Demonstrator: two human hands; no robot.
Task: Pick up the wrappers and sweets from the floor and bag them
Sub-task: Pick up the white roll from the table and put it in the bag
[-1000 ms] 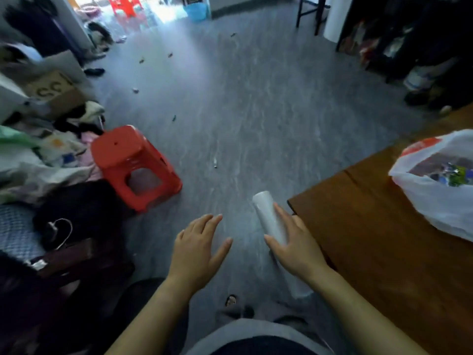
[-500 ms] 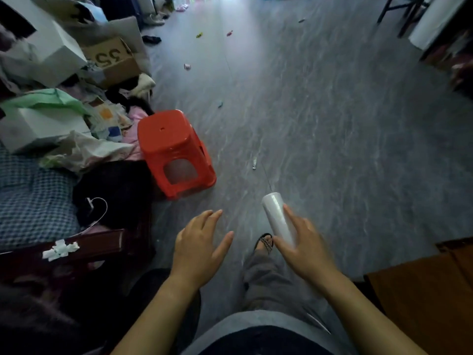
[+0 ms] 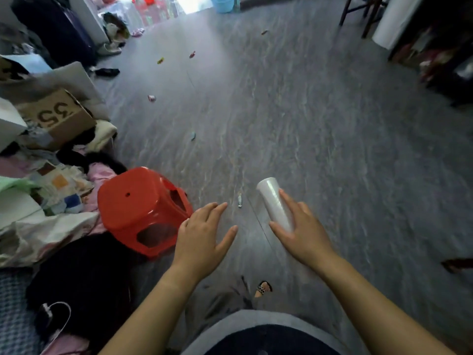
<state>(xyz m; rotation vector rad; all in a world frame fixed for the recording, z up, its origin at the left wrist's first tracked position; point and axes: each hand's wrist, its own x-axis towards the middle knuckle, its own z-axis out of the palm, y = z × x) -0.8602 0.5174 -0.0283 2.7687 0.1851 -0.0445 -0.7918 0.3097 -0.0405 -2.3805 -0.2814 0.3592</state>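
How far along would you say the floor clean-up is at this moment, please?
Nothing looks collected yet. The right hand grips a roll of plastic bags; the left hand is open and empty. Left: the nearest sweet just ahead, a teal one, a pink one and more farther off.

Grey streaked floor [image 3: 307,124]. Red plastic stool [image 3: 135,208]. White glossy roll [image 3: 275,203]. Brown cardboard box [image 3: 61,116], dark "35" print. Blue-white checked cloth [image 3: 12,316]. Yellow sweet [image 3: 160,60], pink sweet [image 3: 151,98].

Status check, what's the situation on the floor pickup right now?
Left hand open, empty. Right hand gripping white roll. Nearest wrapper on floor just ahead, others scattered beyond. Red stool left of path.
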